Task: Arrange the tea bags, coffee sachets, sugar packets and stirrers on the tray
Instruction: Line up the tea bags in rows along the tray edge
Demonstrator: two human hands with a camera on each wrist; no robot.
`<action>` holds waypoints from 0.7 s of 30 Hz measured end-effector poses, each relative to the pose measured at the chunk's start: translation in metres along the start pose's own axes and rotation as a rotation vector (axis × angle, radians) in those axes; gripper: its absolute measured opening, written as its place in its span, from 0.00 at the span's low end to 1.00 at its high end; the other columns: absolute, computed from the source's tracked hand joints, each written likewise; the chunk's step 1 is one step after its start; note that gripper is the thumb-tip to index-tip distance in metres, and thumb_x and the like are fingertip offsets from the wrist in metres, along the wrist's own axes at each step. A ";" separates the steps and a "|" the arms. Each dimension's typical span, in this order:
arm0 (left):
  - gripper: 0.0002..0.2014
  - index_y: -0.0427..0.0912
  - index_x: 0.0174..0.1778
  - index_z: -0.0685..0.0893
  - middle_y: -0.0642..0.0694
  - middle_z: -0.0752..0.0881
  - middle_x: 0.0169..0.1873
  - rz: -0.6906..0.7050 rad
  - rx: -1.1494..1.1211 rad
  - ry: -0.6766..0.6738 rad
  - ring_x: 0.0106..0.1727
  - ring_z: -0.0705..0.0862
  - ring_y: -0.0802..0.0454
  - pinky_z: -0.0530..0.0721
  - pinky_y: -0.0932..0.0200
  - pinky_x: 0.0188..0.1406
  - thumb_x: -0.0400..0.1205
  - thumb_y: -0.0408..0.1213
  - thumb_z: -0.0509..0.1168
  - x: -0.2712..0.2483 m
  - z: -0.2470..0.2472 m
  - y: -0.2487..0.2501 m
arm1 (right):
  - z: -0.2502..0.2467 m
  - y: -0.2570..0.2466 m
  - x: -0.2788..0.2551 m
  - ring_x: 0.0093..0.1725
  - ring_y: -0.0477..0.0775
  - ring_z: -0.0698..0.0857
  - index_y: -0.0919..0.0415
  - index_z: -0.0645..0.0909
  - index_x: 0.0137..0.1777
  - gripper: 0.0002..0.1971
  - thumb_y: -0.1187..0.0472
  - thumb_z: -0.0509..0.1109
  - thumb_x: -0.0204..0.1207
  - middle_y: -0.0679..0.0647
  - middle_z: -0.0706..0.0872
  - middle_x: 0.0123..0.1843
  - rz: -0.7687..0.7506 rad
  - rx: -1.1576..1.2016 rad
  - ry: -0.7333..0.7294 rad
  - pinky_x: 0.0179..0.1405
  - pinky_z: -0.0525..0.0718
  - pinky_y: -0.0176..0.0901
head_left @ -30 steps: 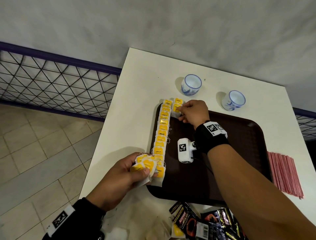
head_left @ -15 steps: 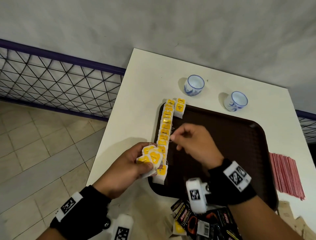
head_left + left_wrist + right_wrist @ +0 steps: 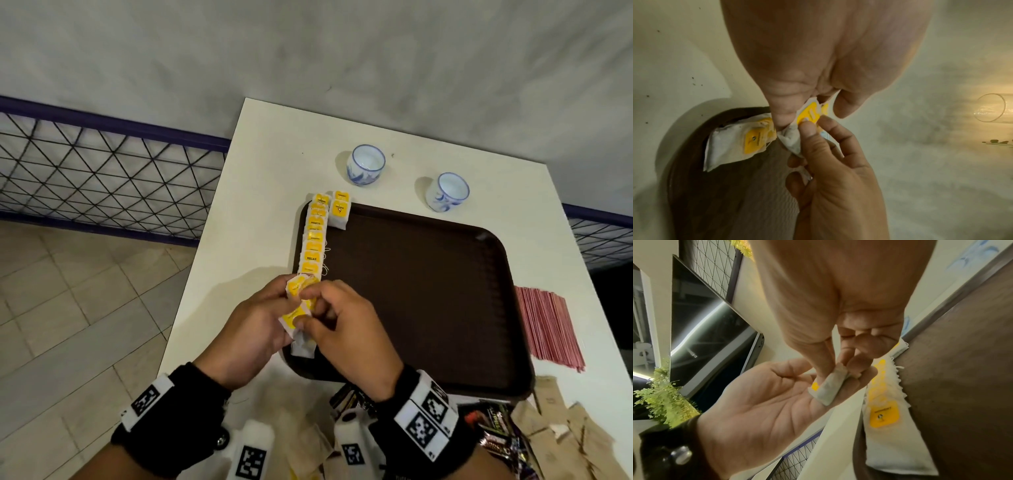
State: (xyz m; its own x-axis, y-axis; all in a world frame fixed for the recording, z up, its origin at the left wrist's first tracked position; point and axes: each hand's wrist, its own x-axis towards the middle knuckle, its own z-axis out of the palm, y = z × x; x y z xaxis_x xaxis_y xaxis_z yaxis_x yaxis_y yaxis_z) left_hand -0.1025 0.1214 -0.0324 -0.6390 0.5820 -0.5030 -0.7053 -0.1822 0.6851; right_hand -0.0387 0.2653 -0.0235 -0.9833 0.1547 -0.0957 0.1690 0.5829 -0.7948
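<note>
Low in the middle of the head view, the left hand (image 3: 253, 329) grips a small bunch of tea bags (image 3: 297, 301) over the near left corner of the brown tray (image 3: 428, 291). The right hand (image 3: 346, 329) pinches one bag from that bunch. A row of tea bags (image 3: 313, 240) lines the tray's left edge on the white bench (image 3: 260, 178).

White table (image 3: 260, 212) stands against grey mottled wall (image 3: 308, 51). Left of table, black wire-mesh fence (image 3: 102, 178) with purple top rail; another section at right (image 3: 599, 236). Beige tiled floor (image 3: 68, 308) below fence. Right wrist view: green leafy plant (image 3: 663, 395), dark glossy panel with bright light streak (image 3: 711, 331).
</note>
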 end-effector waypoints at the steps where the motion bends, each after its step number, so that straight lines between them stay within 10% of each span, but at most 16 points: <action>1: 0.17 0.38 0.66 0.84 0.37 0.89 0.53 -0.009 -0.052 -0.021 0.49 0.89 0.47 0.88 0.54 0.49 0.83 0.32 0.60 0.000 0.001 0.002 | 0.001 -0.001 0.000 0.39 0.43 0.80 0.46 0.84 0.60 0.16 0.60 0.78 0.74 0.38 0.75 0.45 -0.012 -0.008 -0.019 0.44 0.84 0.43; 6: 0.20 0.35 0.69 0.83 0.36 0.89 0.53 -0.016 -0.117 -0.026 0.50 0.88 0.45 0.89 0.55 0.47 0.89 0.42 0.56 -0.004 -0.002 0.004 | 0.006 -0.002 -0.001 0.41 0.39 0.79 0.46 0.85 0.59 0.14 0.62 0.76 0.75 0.36 0.74 0.51 -0.063 -0.014 -0.063 0.46 0.85 0.42; 14: 0.15 0.35 0.60 0.87 0.38 0.92 0.51 0.062 0.048 0.134 0.51 0.91 0.45 0.90 0.52 0.48 0.84 0.19 0.59 -0.001 -0.015 -0.001 | -0.005 -0.009 -0.003 0.42 0.50 0.86 0.58 0.89 0.45 0.03 0.65 0.79 0.73 0.46 0.85 0.45 -0.109 0.163 -0.050 0.45 0.86 0.47; 21: 0.16 0.35 0.61 0.86 0.34 0.92 0.54 0.058 0.064 0.197 0.58 0.92 0.37 0.92 0.47 0.56 0.85 0.17 0.58 -0.005 -0.027 -0.002 | -0.064 0.030 0.044 0.25 0.48 0.80 0.62 0.86 0.39 0.06 0.69 0.78 0.74 0.59 0.87 0.30 0.251 0.317 0.121 0.23 0.73 0.35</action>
State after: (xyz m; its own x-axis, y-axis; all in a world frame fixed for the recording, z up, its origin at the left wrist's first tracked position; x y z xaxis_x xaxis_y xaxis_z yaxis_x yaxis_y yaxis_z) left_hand -0.1064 0.0972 -0.0455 -0.7298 0.4049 -0.5509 -0.6489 -0.1566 0.7446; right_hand -0.0726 0.3406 -0.0137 -0.8961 0.3643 -0.2536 0.3547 0.2441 -0.9026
